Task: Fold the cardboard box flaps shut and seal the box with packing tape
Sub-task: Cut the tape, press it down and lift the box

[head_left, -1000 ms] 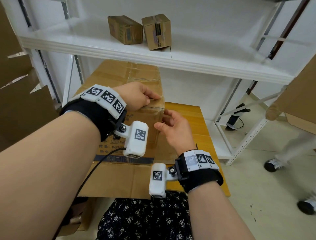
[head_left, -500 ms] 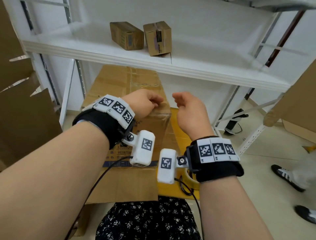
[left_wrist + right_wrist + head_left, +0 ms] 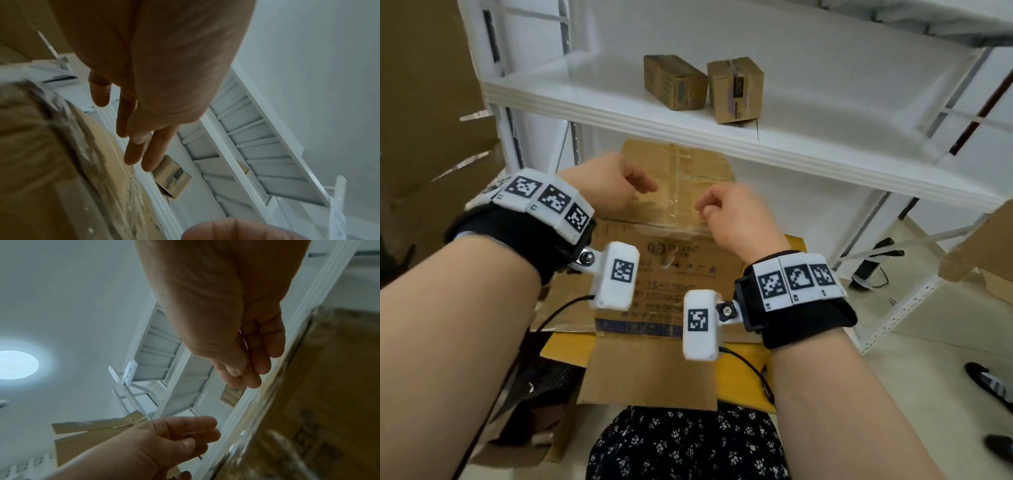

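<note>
The brown cardboard box (image 3: 674, 270) stands in front of me with its top flaps folded down. A strip of clear packing tape (image 3: 683, 192) runs along the top seam and over the front edge. My left hand (image 3: 619, 185) hovers over the top's left half, my right hand (image 3: 722, 209) over the right front edge. Both hold nothing, their fingers loosely bent. The left wrist view shows relaxed left fingers (image 3: 135, 146) beside the taped box (image 3: 41, 162). In the right wrist view the right fingers (image 3: 252, 363) hang near the box (image 3: 329, 394).
A white shelf (image 3: 722, 137) juts out just above the box, bearing two small cartons (image 3: 674, 82) (image 3: 736, 89). The box sits on a yellow table (image 3: 796, 246). Flattened cardboard (image 3: 424, 102) leans at the left; another person's shoes (image 3: 989, 380) are at the right.
My right hand left the box's front right corner and rose above the top. My left hand lifted off the front edge and moved left. Both now hover apart.
</note>
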Demonstrator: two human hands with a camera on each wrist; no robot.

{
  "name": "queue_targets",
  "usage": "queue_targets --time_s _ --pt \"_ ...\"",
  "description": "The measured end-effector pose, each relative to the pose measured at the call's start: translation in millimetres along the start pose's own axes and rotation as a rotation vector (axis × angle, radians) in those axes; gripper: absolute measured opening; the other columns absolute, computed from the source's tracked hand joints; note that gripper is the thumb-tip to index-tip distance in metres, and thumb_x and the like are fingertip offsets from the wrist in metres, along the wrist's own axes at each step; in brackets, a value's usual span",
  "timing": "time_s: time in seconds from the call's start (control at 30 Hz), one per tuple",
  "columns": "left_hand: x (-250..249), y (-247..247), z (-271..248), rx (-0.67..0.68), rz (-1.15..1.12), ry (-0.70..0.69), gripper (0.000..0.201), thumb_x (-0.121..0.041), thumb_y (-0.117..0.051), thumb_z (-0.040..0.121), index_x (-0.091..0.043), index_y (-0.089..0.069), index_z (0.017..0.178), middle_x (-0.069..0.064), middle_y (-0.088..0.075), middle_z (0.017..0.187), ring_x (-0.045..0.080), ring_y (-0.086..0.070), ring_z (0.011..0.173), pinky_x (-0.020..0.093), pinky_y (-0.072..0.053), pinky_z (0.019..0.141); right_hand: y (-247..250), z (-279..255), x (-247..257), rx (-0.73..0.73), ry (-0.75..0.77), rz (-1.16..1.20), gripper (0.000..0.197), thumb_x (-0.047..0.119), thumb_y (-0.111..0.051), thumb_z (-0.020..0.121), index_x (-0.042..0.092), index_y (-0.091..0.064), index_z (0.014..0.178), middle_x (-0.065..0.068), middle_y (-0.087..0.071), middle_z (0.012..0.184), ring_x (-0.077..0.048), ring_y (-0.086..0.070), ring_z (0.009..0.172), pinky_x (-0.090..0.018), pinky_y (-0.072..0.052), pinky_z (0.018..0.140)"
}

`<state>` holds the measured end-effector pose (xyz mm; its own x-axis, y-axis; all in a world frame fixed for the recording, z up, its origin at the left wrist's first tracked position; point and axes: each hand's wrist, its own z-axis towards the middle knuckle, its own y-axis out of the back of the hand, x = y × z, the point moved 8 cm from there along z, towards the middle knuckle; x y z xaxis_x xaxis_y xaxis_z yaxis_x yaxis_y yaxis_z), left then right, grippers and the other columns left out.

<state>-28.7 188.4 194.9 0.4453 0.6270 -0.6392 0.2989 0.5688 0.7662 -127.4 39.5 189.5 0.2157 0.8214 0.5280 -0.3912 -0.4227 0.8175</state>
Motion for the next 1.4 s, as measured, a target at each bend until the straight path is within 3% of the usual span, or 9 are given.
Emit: queue_targets --time_s 0.2,0.5,0.63,0.73,0.93,1.07,1.2,1.3,1.4 --pt "45 13 -5 0.018 -0.02 0.007 0.037 -0.002 -0.053 0.093 -0.029 -0.071 0.111 -0.008 -0.067 0.106 0.003 -0.058 0.09 0.012 -0.035 0.067 -40 8 38 0.068 0.08 0.11 0.023 0.012 -0.055 0.1 0.025 -0.073 0.104 0.007 -0.071 0.104 -0.01 -0.065 0.096 -0.016 -0.045 0.069" --pt "79 10 -3 0.127 -0.098 -0.109 0.054 0.006 -0.061 0.087 -0.044 -0.071 0.105 -0.024 -0.058 0.127 0.004 -0.049 0.125 0.03 -0.036 0.109 -61 14 37 0.052 0.025 0.208 0.021 0.011 -0.055 0.101 0.025 -0.069 0.104 0.013 -0.067 0.102 0.003 -0.059 0.092 -0.013 -0.047 0.075" --pt "82 2 -8 0.165 -0.179 -0.151 0.062 0.013 -0.067 0.078 -0.039 -0.069 0.112 -0.018 -0.046 0.137 0.006 -0.047 0.122 0.02 -0.043 0.097 -61 17 38 0.049 0.016 0.191 0.021 0.011 -0.056 0.101 0.027 -0.069 0.102 0.014 -0.067 0.1 0.003 -0.059 0.09 -0.014 -0.046 0.074" --pt "94 -6 -10 0.114 -0.152 -0.135 0.067 0.005 -0.075 0.075 -0.047 -0.062 0.116 -0.014 -0.034 0.139 0.009 -0.044 0.118 0.027 -0.038 0.099 -62 17 38 0.035 0.018 0.182 0.02 0.012 -0.057 0.101 0.027 -0.07 0.102 0.016 -0.065 0.097 0.004 -0.058 0.087 -0.011 -0.046 0.073" --pt "105 -15 -9 0.084 -0.36 -0.078 0.079 0.008 -0.074 0.075 -0.042 -0.045 0.129 -0.006 -0.045 0.129 0.019 -0.059 0.1 0.037 -0.059 0.079 -61 13 33 0.014 0.022 0.202 0.021 0.01 -0.057 0.1 0.026 -0.07 0.101 0.016 -0.066 0.096 0.008 -0.057 0.085 -0.009 -0.041 0.067" --pt "101 -7 -5 0.129 -0.333 -0.096 0.063 -0.003 -0.076 0.079 -0.035 -0.053 0.128 -0.007 -0.05 0.127 0.016 -0.067 0.089 0.023 -0.057 0.067 -61 12 32 0.008 0.019 0.206 0.02 0.011 -0.057 0.1 0.028 -0.069 0.101 0.016 -0.067 0.098 0.009 -0.058 0.087 -0.007 -0.04 0.066" --pt "99 -1 -2 0.122 -0.285 -0.098 0.037 -0.027 -0.073 0.085 -0.04 -0.06 0.117 -0.008 -0.054 0.125 0.013 -0.064 0.1 0.029 -0.055 0.08 -62 11 32 0.006 0.021 0.208 0.02 0.012 -0.058 0.1 0.028 -0.069 0.101 0.016 -0.067 0.098 0.008 -0.058 0.088 -0.007 -0.04 0.067" --pt "101 -1 -2 0.097 -0.274 -0.098 0.035 -0.029 -0.073 0.084 -0.042 -0.061 0.115 -0.008 -0.056 0.121 0.011 -0.059 0.104 0.03 -0.049 0.087 -63 11 31 0.004 0.027 0.211 0.02 0.013 -0.058 0.1 0.029 -0.069 0.101 0.015 -0.067 0.099 0.005 -0.06 0.091 -0.008 -0.042 0.069" --pt "105 -7 -3 0.1 -0.353 -0.093 0.037 -0.026 -0.073 0.084 -0.04 -0.061 0.117 -0.01 -0.057 0.124 0.016 -0.066 0.09 0.025 -0.052 0.077 -63 11 30 -0.013 0.035 0.211 0.02 0.013 -0.059 0.1 0.03 -0.069 0.099 0.017 -0.067 0.095 0.003 -0.06 0.089 -0.012 -0.045 0.072"
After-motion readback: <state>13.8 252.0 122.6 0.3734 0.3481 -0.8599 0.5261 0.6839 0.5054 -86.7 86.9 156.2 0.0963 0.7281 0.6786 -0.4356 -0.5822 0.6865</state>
